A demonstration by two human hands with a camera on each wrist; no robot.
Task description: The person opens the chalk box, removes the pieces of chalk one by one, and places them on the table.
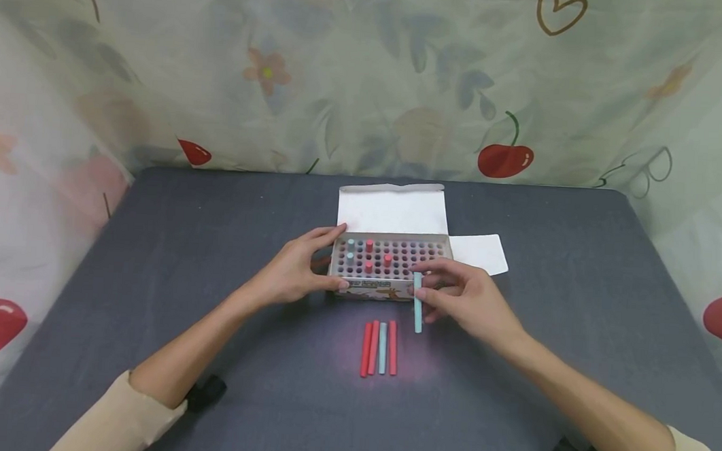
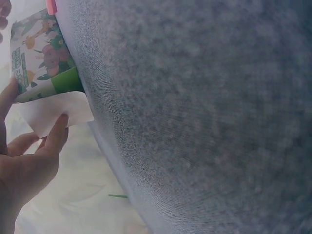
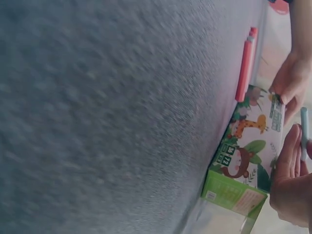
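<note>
So I've got a light blue chalk stick (image 1: 418, 318) in my right grip (image 1: 464, 298), just in front of the chalk box (image 1: 372, 291), toward its right end. Pretty sure it's chalk from the matte, pastel look. I'd expect it to weigh next to nothing, feel stiff and a bit dusty, and snap if I bent it or squeezed hard — so a light pinch is plenty. Best place to hold it is the upper part of the barrel, leaving the far end free.

That's about what I'm doing: the right grip is nearly closed, thumb against fingers around the upper part, with the lower length poking out bare below. The left grip (image 1: 297, 268) is spread much wider, thumb at the front and fingers toward the back of the box's left end, holding it. That box looks like thin card, so I wouldn't crush it.

In front of the box, four loose sticks (image 1: 393, 350) lie on the table (image 1: 266, 404), three red-pink and one blue. Inside it, a few stick ends (image 1: 368, 267) poke up from the holes.
</note>
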